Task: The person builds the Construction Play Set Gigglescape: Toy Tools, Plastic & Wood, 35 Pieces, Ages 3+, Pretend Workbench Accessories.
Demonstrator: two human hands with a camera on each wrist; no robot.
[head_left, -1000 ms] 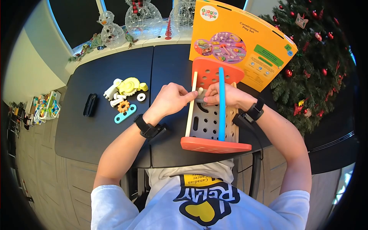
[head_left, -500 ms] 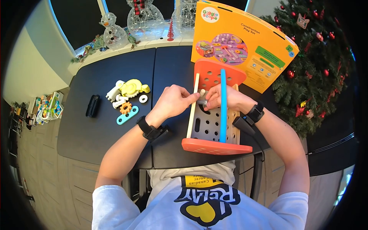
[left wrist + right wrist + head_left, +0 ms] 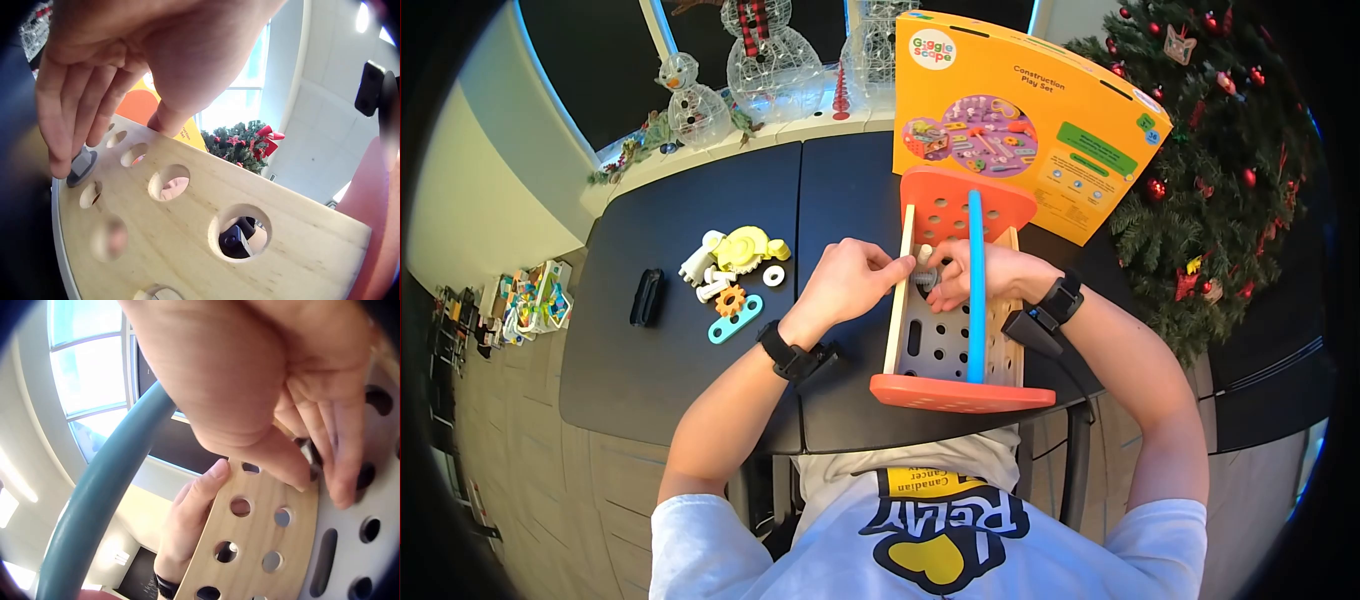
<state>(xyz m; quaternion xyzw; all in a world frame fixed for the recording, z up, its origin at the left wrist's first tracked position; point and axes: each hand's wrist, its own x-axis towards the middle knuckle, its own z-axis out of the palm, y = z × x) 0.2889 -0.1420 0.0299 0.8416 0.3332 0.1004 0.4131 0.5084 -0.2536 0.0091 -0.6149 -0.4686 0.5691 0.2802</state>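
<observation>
A toy toolbox has red ends (image 3: 960, 392), wooden side panels (image 3: 900, 300), a grey perforated base (image 3: 945, 345) and a blue handle bar (image 3: 976, 290). My left hand (image 3: 845, 287) rests at its left side panel, thumb over the top edge. In the left wrist view its fingertips touch the grey head of a toy bolt (image 3: 82, 167) on the panel's outer face. Reaching under the handle bar, my right hand (image 3: 992, 272) has thumb and fingers around the bolt's grey ridged part (image 3: 926, 279) inside the box. A cream peg (image 3: 923, 255) stands beside it.
Left on the black table (image 3: 640, 380) lie a yellow geared piece (image 3: 742, 250), white bolts (image 3: 712, 290), a white ring (image 3: 773, 276), an orange gear (image 3: 730, 301), a teal strip (image 3: 736, 320) and a black case (image 3: 647, 298). An orange carton (image 3: 1030, 110) stands behind the toolbox.
The right thumb and fingers have shifted around the grey ridged part and now stand further apart. The left hand keeps its place at the side panel. The head view has tilted slightly.
</observation>
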